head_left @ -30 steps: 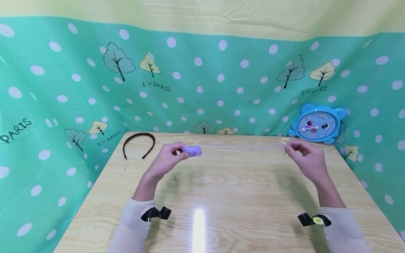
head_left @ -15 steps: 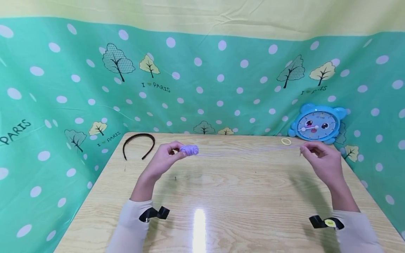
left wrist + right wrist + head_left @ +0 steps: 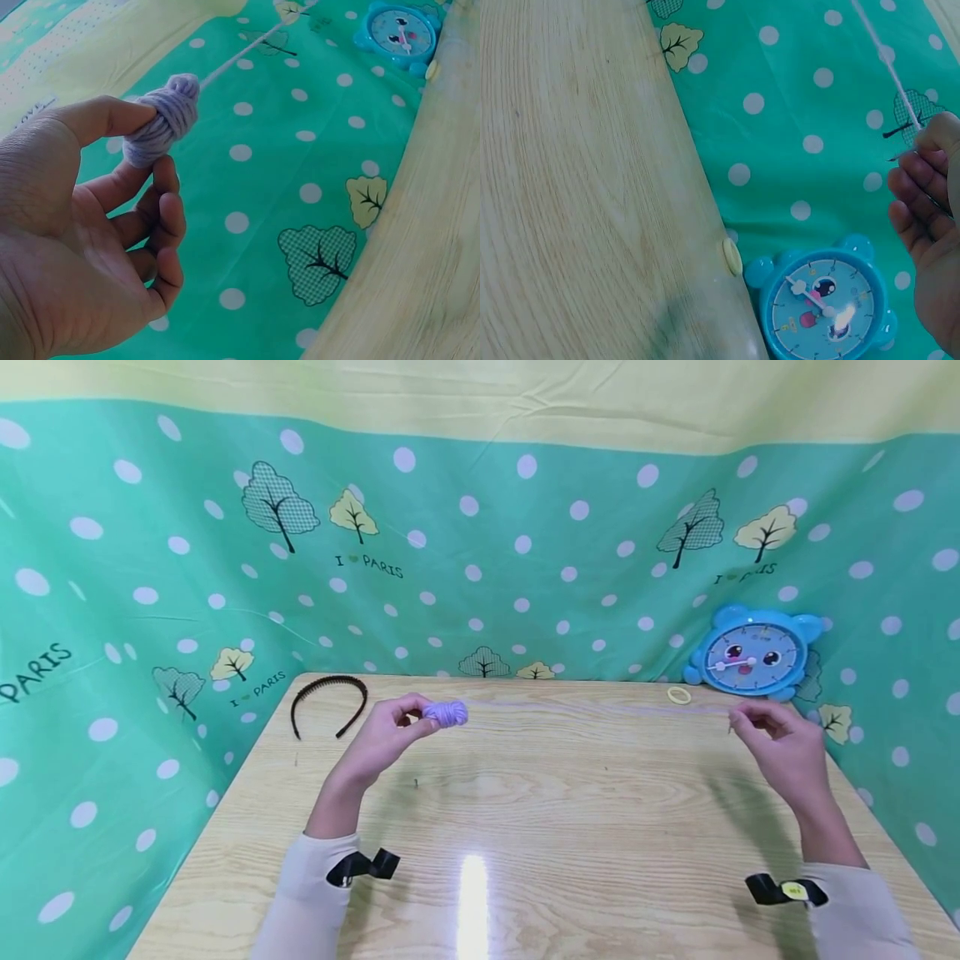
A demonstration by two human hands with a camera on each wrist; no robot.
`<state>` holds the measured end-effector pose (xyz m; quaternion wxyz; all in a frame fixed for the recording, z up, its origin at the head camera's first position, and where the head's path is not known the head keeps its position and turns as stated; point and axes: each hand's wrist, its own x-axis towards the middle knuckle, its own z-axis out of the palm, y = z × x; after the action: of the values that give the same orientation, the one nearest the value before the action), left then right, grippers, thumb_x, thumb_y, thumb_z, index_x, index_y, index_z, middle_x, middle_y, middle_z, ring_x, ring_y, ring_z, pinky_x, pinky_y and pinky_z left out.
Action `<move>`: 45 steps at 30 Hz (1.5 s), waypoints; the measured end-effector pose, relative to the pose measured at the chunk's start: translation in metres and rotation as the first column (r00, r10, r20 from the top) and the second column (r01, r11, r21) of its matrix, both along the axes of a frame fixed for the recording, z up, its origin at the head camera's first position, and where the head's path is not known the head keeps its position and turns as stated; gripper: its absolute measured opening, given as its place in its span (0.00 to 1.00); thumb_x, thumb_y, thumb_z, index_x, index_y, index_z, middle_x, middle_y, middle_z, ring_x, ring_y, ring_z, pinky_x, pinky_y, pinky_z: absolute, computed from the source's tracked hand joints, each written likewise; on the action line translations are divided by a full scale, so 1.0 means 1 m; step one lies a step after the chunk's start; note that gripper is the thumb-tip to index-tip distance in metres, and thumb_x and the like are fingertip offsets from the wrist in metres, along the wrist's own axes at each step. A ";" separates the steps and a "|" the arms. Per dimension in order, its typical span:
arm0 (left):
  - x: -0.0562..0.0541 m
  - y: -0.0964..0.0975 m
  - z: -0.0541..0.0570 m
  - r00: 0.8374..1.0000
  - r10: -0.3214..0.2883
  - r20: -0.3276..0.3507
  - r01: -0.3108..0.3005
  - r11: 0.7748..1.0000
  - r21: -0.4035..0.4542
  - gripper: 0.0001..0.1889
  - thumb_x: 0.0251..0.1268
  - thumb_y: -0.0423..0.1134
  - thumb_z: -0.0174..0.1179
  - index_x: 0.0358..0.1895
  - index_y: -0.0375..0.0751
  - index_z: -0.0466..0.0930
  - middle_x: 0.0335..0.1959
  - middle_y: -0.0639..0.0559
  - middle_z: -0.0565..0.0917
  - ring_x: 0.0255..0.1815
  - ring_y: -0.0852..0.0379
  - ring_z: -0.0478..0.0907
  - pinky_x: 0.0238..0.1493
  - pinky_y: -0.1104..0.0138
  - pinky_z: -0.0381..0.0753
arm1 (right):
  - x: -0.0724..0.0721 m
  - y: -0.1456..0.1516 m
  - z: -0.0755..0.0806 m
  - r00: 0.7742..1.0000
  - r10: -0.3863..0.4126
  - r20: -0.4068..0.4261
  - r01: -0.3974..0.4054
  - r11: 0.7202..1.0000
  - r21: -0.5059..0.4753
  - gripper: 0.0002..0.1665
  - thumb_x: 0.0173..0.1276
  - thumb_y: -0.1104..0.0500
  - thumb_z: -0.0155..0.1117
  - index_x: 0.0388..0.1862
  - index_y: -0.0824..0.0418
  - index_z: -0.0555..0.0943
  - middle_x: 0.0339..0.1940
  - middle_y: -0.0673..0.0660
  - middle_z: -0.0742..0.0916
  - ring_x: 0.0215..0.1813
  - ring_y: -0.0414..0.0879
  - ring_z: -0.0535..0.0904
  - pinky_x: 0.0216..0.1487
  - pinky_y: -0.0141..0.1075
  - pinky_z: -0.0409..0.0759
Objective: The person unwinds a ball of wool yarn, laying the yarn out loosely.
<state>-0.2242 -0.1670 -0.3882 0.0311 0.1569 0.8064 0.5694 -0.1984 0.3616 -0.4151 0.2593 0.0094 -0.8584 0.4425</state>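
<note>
Left hand pinches a small bundle of lilac yarn between thumb and fingers, holding it above the wooden table. Right hand, well apart across the table, pinches a single strand between thumb and fingertips, and that strand runs nearly straight from one hand to the other.

Judging by how things lie, the unwinding is only partly done: one long length is off the bundle, while a good deal of yarn sits wound on it. Both ends of the work are in the fingers, with nothing set down or tied. The yellow ring (beside the blue clock) and the dark headband lie on the table, touched by neither hand.

Only the head view takes in the strand's whole span, though the line is faint there, and it alone shows the headband. The left wrist view gives the separate wraps around the bundle and the curled lower fingers. From the right wrist, a thin dark sliver shows at the fingertips; it may be a needle or pin, but it is too small to tell.
</note>
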 end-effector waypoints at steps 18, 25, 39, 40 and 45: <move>-0.003 -0.005 -0.003 0.998 0.060 0.001 -0.060 0.998 0.014 0.10 0.72 0.36 0.64 0.51 0.37 0.85 0.48 0.49 0.86 0.43 0.54 0.77 0.43 0.68 0.79 | 0.006 0.028 -0.012 0.996 -0.063 0.066 0.064 0.998 -0.005 0.13 0.75 0.57 0.66 0.50 0.66 0.84 0.35 0.30 0.82 0.38 0.26 0.77 0.40 0.11 0.74; -0.003 -0.010 -0.001 0.997 0.075 0.021 -0.075 0.997 0.018 0.10 0.72 0.36 0.64 0.51 0.37 0.84 0.47 0.51 0.85 0.43 0.54 0.75 0.42 0.69 0.77 | 0.002 0.048 -0.015 0.977 -0.105 0.187 0.112 0.993 -0.031 0.11 0.76 0.53 0.64 0.49 0.56 0.84 0.34 0.26 0.81 0.38 0.25 0.76 0.35 0.13 0.75; -0.004 -0.011 -0.001 0.998 0.054 0.027 -0.054 0.998 0.027 0.10 0.72 0.37 0.64 0.51 0.37 0.84 0.47 0.53 0.85 0.46 0.55 0.78 0.48 0.68 0.80 | -0.004 0.091 -0.033 0.944 -0.164 0.286 0.197 0.976 -0.093 0.04 0.75 0.50 0.65 0.46 0.44 0.85 0.33 0.24 0.80 0.37 0.24 0.74 0.32 0.14 0.75; -0.004 -0.011 -0.001 0.998 0.054 0.029 -0.054 0.998 0.027 0.10 0.72 0.37 0.64 0.51 0.37 0.84 0.47 0.53 0.85 0.47 0.55 0.78 0.49 0.68 0.80 | -0.004 0.094 -0.035 0.940 -0.163 0.301 0.197 0.977 -0.086 0.04 0.75 0.50 0.64 0.46 0.44 0.84 0.34 0.25 0.80 0.38 0.25 0.74 0.32 0.14 0.75; -0.004 -0.013 0.000 0.998 0.053 0.034 -0.055 0.998 0.039 0.11 0.72 0.36 0.63 0.52 0.35 0.84 0.47 0.54 0.85 0.47 0.55 0.78 0.50 0.67 0.80 | 0.000 0.108 -0.045 0.906 -0.200 0.373 0.212 0.977 0.008 0.08 0.77 0.46 0.61 0.48 0.44 0.82 0.35 0.24 0.76 0.39 0.26 0.70 0.32 0.15 0.74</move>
<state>-0.2277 -0.1801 -0.3884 0.0259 0.1263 0.7982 0.5884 -0.1984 0.4700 -0.4602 0.1376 -0.1693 -0.8807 0.4205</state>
